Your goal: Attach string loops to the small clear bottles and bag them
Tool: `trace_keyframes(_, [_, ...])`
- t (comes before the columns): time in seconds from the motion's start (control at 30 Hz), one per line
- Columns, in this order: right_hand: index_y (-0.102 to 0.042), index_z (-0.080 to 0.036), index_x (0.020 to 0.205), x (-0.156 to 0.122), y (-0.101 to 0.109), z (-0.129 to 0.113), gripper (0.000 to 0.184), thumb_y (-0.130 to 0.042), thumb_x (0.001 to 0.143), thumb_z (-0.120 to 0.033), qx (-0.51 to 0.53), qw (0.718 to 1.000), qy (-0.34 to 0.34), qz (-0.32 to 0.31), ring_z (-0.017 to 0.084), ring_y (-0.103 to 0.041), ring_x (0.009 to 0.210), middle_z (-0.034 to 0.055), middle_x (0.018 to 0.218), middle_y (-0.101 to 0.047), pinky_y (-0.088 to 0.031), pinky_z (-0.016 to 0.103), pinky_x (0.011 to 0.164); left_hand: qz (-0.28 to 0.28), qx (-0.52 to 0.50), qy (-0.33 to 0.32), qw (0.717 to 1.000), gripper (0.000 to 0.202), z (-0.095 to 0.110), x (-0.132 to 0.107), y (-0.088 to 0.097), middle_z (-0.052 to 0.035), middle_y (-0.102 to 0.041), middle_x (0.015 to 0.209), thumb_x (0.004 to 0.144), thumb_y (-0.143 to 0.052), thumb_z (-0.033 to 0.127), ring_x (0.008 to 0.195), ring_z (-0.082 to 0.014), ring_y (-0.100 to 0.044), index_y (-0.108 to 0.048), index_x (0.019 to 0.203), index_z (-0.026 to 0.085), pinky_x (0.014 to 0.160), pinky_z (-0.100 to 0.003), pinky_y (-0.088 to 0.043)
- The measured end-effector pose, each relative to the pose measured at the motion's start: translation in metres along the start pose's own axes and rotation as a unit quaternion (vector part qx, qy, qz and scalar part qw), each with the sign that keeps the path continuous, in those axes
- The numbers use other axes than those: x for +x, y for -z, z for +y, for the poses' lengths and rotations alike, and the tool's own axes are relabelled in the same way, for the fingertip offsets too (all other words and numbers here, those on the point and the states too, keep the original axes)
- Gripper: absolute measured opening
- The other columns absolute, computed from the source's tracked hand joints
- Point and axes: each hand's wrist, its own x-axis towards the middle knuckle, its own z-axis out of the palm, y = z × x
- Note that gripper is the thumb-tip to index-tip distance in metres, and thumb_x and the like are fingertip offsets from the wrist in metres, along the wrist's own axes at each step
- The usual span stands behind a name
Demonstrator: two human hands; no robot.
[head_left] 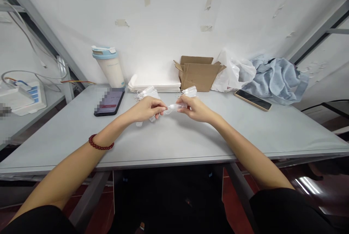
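Note:
A small clear squeeze bottle (177,106) with a narrow pointed tip lies sideways between my hands, above the grey table (174,143). My right hand (196,109) is closed around its body. At the tip end, my left hand (149,109) pinches with thumb and forefinger; whether a tiny cap is between them is too small to tell. A thin loop hangs near the nozzle. Behind my left hand lies a pile of similar bottles (149,91), partly hidden by the hand. More such bottles (190,91) lie just beyond my right hand.
White flat trays or boxes (155,82) are stacked against the wall, beside an open cardboard box (200,77). A tumbler (110,68) and a phone (116,102) stand left. Toward the right are a white plastic bag (231,72), another phone (253,100) and blue cloth (278,77).

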Motion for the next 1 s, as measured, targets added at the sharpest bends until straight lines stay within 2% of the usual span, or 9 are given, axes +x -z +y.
trace_keyframes(0.3, [-0.055,-0.017,0.089,0.000,0.001,-0.002,0.009,-0.054,0.081,-0.018,-0.002,1.000,-0.003,-0.004,0.012,-0.043,0.057,-0.0016,0.063,-0.051,-0.032,0.024,0.055,0.002,-0.002,-0.004,1.000,0.023,-0.005,0.001,-0.004,-0.0024,-0.064,0.066,0.083,-0.053,0.031,0.056,-0.0115,-0.058,-0.069,0.083,0.014,0.050,-0.020,-0.043])
trace_keyframes(0.53, [-0.054,-0.017,0.088,-0.002,-0.004,-0.002,0.009,-0.052,0.080,-0.016,-0.017,1.000,0.022,-0.002,0.013,-0.043,0.058,0.0007,0.067,-0.055,-0.031,0.025,0.057,0.006,-0.007,0.016,1.000,0.020,-0.005,0.000,-0.010,-0.0026,-0.065,0.066,0.082,-0.053,0.027,0.053,-0.0107,-0.058,-0.067,0.076,0.014,0.051,-0.021,-0.043])
trace_keyframes(0.8, [-0.052,-0.017,0.091,-0.003,-0.008,-0.004,0.011,-0.049,0.081,-0.016,-0.032,0.999,0.040,0.002,0.014,-0.044,0.059,0.0024,0.069,-0.057,-0.032,0.026,0.058,0.012,0.007,0.000,1.000,0.021,-0.003,-0.001,-0.013,-0.0025,-0.065,0.064,0.081,-0.050,0.024,0.052,-0.0105,-0.058,-0.066,0.072,0.014,0.051,-0.021,-0.044])
trace_keyframes(1.0, [-0.050,-0.017,0.091,-0.005,-0.012,-0.008,0.010,-0.047,0.082,-0.014,-0.061,0.997,0.043,-0.010,0.016,-0.046,0.064,0.0052,0.075,-0.056,-0.033,0.026,0.059,0.012,0.023,0.012,1.000,0.021,-0.003,-0.001,-0.016,-0.0028,-0.066,0.064,0.080,-0.049,0.020,0.052,-0.0106,-0.058,-0.066,0.071,0.014,0.052,-0.021,-0.045])
